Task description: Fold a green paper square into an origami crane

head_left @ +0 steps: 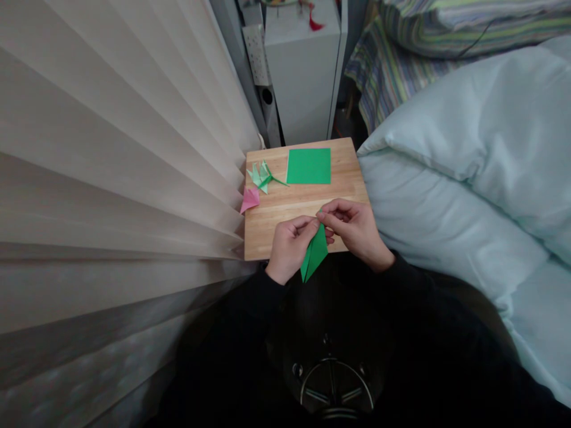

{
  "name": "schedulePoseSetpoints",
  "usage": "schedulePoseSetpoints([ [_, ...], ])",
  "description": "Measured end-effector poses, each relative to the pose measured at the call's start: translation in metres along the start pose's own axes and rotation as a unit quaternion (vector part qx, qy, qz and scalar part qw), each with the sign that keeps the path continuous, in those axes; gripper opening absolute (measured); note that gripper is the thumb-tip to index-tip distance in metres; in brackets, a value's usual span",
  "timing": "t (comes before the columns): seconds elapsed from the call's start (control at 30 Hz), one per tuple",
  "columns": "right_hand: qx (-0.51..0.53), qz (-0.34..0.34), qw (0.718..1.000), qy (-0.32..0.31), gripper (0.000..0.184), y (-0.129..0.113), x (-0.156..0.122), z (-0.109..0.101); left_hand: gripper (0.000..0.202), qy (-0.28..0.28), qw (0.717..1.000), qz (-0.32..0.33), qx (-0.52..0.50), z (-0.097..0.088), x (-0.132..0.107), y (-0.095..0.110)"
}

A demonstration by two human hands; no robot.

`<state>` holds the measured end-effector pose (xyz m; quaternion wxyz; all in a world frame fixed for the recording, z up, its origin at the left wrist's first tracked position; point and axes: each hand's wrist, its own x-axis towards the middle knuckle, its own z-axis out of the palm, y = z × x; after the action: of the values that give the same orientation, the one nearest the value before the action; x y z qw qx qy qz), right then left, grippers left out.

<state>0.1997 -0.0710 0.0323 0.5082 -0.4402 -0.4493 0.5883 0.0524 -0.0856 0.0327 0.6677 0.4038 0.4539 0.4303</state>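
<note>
folded paper, green, in both hands over the near edge of the small table, its long point hanging down toward the person's lap. a dark slit runs near its lower tip.

left hand: fingers curled, nearly closed, thumb against the upper part of the paper; some fingertips out of sight behind it. right hand: thumb and forefinger brought together in a pinch at the paper's top end, other fingers loosely bent. the two hands almost meet there, and the fingers hide much of that end; cannot tell how the fold runs beneath them.

far right on the table, a flat green sheet. to its left, a pale green figure with pointed parts, and a thin green stem reaching right toward the sheet. nearer, at the left edge, a pink fold.

curtain hangs in pleats along the table's left side, close against it. pale quilt heaped on the right, striped cloth beyond. white cabinet past the far edge, red tassel on top. low and near, a metal ring with spokes.
</note>
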Motion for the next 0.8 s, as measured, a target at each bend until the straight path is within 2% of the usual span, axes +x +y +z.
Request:
schedulePoseSetpoints([
  [0.17, -0.042, -0.031, 0.998, 0.026, 0.024, 0.0001, -0.0005, -0.0012, 0.04, -0.019, 1.0, -0.01, -0.016, 0.0, 0.0004, -0.0014],
  [0.3, -0.099, -0.056, 0.992, 0.059, 0.028, -0.0005, 0.0001, -0.0017, 0.041, -0.021, 0.999, -0.012, -0.028, 0.0007, 0.0007, -0.0019],
  [0.53, -0.046, -0.012, 0.999, -0.003, 0.029, -0.003, 0.0003, -0.0026, 0.04, 0.0, 1.0, -0.019, -0.02, 0.0005, 0.0004, 0.0015],
  [0.8, -0.026, -0.012, 1.0, -0.002, 0.02, -0.0044, 0.0007, -0.0022, 0.038, -0.026, 0.998, -0.042, -0.029, -0.0001, -0.0023, 0.0079],
])
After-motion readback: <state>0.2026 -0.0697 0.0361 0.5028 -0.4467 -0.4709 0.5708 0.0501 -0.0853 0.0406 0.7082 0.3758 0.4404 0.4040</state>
